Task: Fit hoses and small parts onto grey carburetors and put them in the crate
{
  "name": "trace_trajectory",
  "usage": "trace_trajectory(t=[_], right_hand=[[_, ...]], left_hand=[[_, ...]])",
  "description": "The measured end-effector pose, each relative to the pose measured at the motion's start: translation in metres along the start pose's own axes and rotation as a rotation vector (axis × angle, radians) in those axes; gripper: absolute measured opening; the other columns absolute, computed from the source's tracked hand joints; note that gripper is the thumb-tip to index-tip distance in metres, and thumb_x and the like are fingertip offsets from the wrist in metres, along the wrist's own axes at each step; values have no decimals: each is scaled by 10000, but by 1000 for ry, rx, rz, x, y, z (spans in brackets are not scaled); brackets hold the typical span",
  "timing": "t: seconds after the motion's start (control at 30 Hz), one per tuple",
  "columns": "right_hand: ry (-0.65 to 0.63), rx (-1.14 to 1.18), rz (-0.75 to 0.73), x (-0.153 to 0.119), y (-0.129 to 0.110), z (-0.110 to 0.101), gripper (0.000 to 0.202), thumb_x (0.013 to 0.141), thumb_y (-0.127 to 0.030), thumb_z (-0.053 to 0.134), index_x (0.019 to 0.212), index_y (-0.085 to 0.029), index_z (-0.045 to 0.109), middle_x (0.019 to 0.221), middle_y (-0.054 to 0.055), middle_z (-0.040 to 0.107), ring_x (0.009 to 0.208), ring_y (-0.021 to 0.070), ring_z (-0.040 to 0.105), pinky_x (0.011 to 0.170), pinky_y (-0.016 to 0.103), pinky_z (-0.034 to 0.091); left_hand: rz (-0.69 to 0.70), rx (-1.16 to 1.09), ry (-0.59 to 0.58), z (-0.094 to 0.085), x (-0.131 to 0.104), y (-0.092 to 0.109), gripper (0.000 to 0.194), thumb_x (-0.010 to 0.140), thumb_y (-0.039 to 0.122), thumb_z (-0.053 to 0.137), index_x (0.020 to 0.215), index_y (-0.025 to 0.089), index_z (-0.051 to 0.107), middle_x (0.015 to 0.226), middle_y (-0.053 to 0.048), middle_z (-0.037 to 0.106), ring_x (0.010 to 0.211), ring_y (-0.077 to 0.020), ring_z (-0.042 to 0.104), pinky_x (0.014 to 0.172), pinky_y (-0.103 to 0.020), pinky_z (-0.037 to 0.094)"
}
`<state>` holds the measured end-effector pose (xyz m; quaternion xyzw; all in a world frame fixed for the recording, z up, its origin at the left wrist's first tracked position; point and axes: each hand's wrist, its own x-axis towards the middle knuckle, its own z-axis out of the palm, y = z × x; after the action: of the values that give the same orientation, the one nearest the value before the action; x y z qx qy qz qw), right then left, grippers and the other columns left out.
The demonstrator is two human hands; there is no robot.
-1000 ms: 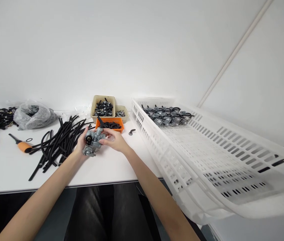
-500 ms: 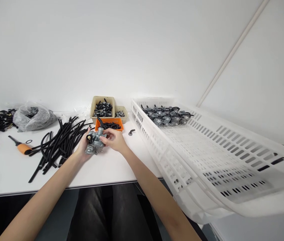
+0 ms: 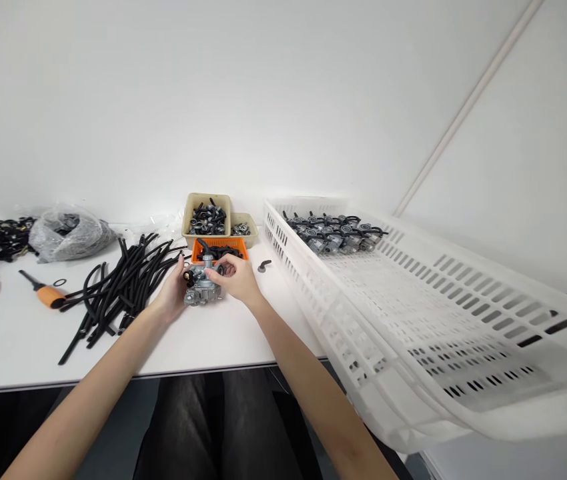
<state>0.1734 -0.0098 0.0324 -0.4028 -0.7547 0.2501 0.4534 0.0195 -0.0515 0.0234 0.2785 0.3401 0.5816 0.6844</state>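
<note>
A silver-grey metal carburetor (image 3: 203,291) is held between my two hands, low over the white table. Its left side is in the grip of my left hand (image 3: 172,292), beside a black fitting with a brass-coloured centre. My right hand (image 3: 241,279) is closed on the other side, its thumb against the body and its fingers curled near a dark round opening. From the top sticks a black cap with a short bent tube (image 3: 204,247). My fingers partly hide the carburetor's sides.
Black hoses (image 3: 126,287) lie left of my hands, beside an orange-handled tool (image 3: 49,296). Behind are an orange basket (image 3: 245,252) and a beige bin (image 3: 184,223) of small parts. A small black lever (image 3: 264,265) lies near the white crate (image 3: 308,293), which holds several carburetors (image 3: 343,233).
Both hands have shifted slightly right with the carburetor, which has turned a little. My right fingers now curl further round its right side. The camera view has moved slightly.
</note>
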Motion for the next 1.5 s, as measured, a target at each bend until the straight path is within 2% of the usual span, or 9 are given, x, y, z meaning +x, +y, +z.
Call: trace_trajectory(t=[0.33,0.47,0.6,0.73,0.87,1.03,1.2,1.37,1.5], right_hand=[[38,-20,20,-1,-2,-2,385,660,-560,677,723,-184,630,547,-33,494,525,109,451,515,238,356],[57,-42,13,-1,-3,-3,398,654,-576,680,707,-186,621,558,-27,516,530,113,467,535,246,371],[68,-77,-10,-2,-3,-2,387,652,-560,689,698,-185,610,581,-15,545,552,121,487,550,253,377],[74,-134,-84,-3,-4,1,358,634,-515,721,694,-187,588,646,2,588,626,139,518,591,256,396],[79,-180,-145,-5,-5,4,349,631,-487,733,674,-189,556,672,-3,585,669,146,526,630,260,405],[87,-184,-98,-7,-5,5,364,643,-489,738,665,-191,530,675,-2,578,680,150,526,640,267,401],[61,-159,-91,-6,-5,3,368,659,-498,734,685,-194,530,706,4,593,706,156,533,658,275,404],[48,-157,-151,-7,-5,3,360,707,-517,700,718,-194,541,775,26,626,759,172,546,712,297,421],[30,-156,-225,-7,-5,1,321,752,-496,673,762,-192,571,810,43,641,820,191,570,763,315,435]], left_hand=[[37,7,-25,-2,3,-2,494,878,551,449,1044,131,649,938,-112,712,818,-205,681,665,-282,548],[37,67,-2,-2,2,-1,485,879,535,458,1092,141,643,984,-110,710,828,-198,677,651,-267,540],[65,140,10,-4,3,-3,510,806,551,567,1109,148,641,995,-107,711,845,-217,674,659,-280,533],[183,245,-22,-9,8,-6,542,688,540,698,1053,141,665,1004,-95,711,922,-242,654,755,-306,518],[229,346,-71,-16,11,-8,527,671,517,727,1022,127,672,1013,-92,708,977,-240,635,823,-303,488],[156,346,-74,-19,10,-10,561,670,562,709,1035,139,658,914,-81,713,894,-234,662,742,-299,502],[138,309,-35,-21,11,-13,676,574,596,764,1062,150,625,921,-70,704,858,-219,670,748,-306,519],[86,288,-101,-21,10,-14,712,545,631,763,1025,126,615,923,-97,699,820,-227,673,693,-307,526],[53,252,-71,-17,7,-12,687,529,591,793,1011,134,619,856,-71,694,741,-199,664,611,-278,522]])
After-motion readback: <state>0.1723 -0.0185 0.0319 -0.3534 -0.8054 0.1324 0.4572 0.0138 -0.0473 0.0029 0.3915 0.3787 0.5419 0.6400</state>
